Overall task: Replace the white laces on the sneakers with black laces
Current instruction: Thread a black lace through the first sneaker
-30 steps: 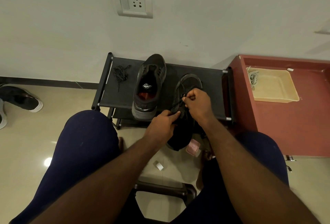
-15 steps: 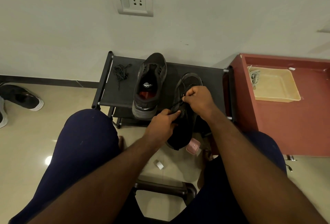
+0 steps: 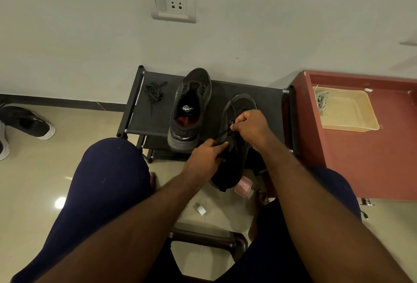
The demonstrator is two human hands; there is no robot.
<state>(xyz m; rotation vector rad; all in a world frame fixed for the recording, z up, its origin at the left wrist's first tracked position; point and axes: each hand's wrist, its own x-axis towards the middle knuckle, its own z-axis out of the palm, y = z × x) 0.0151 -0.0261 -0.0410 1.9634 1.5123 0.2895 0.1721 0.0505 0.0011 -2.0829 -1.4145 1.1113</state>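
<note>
Head view: a black rack [image 3: 153,122] stands on beige tiles [image 3: 45,181] against a white wall [image 3: 67,34], a red cabinet [image 3: 361,158] beside it. The left hand [image 3: 204,160] grips the sneaker [image 3: 230,170] at the rack's front edge; the right hand [image 3: 250,127], fingers curled, pinches what seems a black lace [image 3: 222,134] above it. Neither hand has shifted since a second ago.

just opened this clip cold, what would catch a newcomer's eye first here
The two hands at the centre draw the eye: the right hand pinches a black lace above a dark sneaker, which the left hand holds. Next comes the unlaced second sneaker standing on the black rack, with a loose lace bundle to its left.
</note>
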